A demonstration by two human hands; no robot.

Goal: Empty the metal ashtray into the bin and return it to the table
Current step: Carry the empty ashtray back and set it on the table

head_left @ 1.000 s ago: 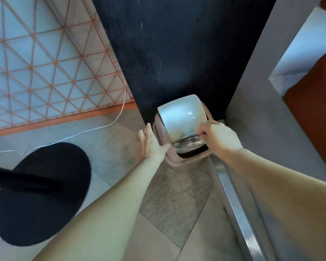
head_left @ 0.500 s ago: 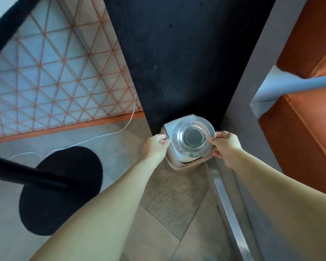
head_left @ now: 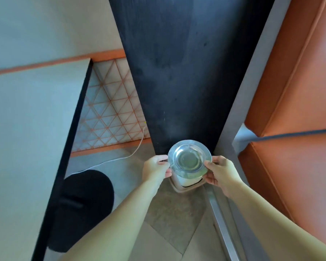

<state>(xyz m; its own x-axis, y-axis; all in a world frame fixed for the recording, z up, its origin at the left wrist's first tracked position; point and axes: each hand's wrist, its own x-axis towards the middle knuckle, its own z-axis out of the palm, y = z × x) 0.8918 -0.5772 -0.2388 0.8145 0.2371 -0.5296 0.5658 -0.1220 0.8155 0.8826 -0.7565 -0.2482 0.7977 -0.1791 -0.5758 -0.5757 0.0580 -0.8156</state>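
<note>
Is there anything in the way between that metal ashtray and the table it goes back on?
Nothing visible blocks it. Both hands, left hand and right hand, hold the ashtray above the bin; the table lies to the left across open air.

A black panel (head_left: 177, 72) fills the centre, an orange cushioned seat (head_left: 297, 113) the right, a white cable (head_left: 120, 159) at centre-left
</note>
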